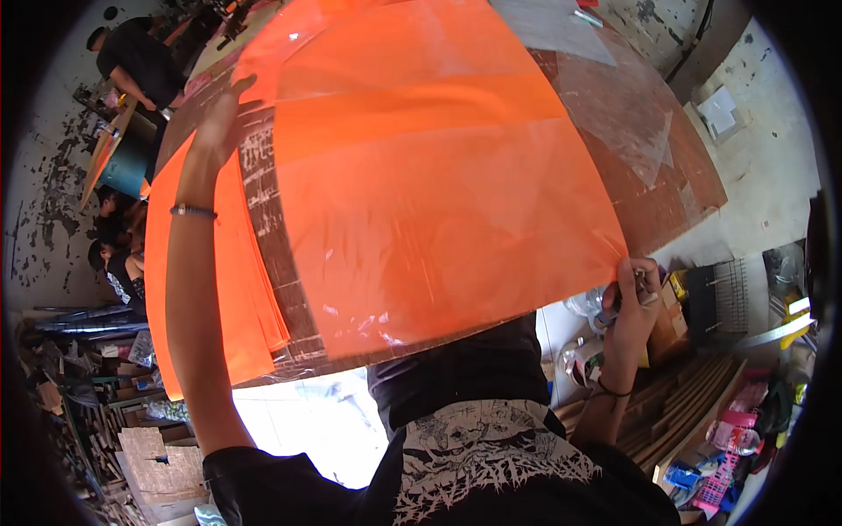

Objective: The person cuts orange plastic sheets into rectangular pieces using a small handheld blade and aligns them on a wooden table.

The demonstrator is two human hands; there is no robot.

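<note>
Pinching the near right corner of the orange sheet (430,202) at the tabletop's (688,188) near edge, the right hand (635,291) has it spread leftward, while the blurred left hand (230,101), grip unclear, is near the left edge.

Brown desk (688,197), surface worn, pale scuff marks on left. Big glossy orange sheet (438,202) over the middle, near edge close to desk's near edge. Layered orange pieces (253,307) on left, bare scuffed band of desk between. Clear film (618,127) right of sheet, desk showing through.
</note>
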